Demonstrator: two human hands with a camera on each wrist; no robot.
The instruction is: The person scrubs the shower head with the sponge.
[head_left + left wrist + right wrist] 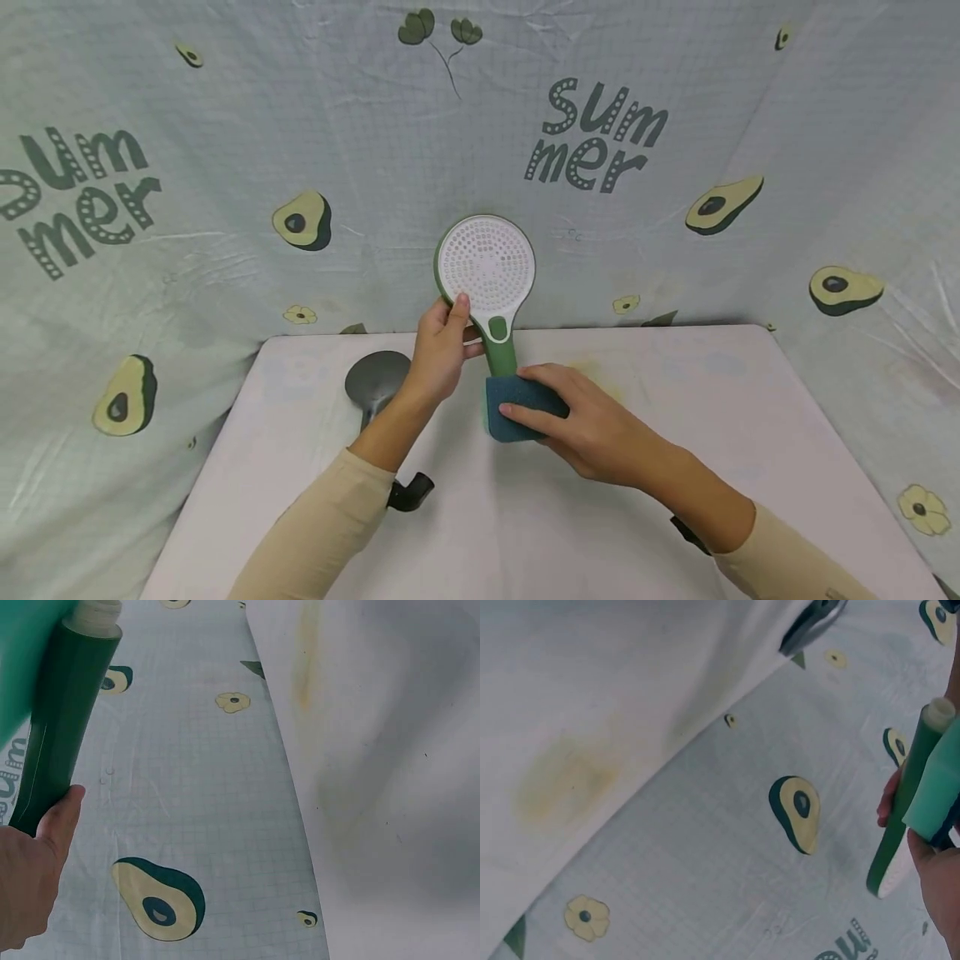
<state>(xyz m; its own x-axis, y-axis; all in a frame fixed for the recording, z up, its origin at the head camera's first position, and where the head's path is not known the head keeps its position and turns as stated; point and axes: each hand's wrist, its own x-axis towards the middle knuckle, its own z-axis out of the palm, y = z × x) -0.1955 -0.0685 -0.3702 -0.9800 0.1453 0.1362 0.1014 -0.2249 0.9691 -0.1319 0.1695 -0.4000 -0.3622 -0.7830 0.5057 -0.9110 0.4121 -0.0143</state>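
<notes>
Green & white shower head [486, 262] is gripped in the L hand [441, 354], up above the pale table [675, 400]. Blue sponge [510, 390] is held tight w/ the R hand [581, 417], up against the handle [502, 358].

Faces a creased, pale cloth backdrop [360, 108] sweeping from 9 through 12 to 3 o'clock, printed with avocados [723, 206], flowers [922, 510] and "summer" lettering [595, 136]. Toward 6 o'clock, includes a pinkish-white tabletop [675, 400] under soft light.
</notes>
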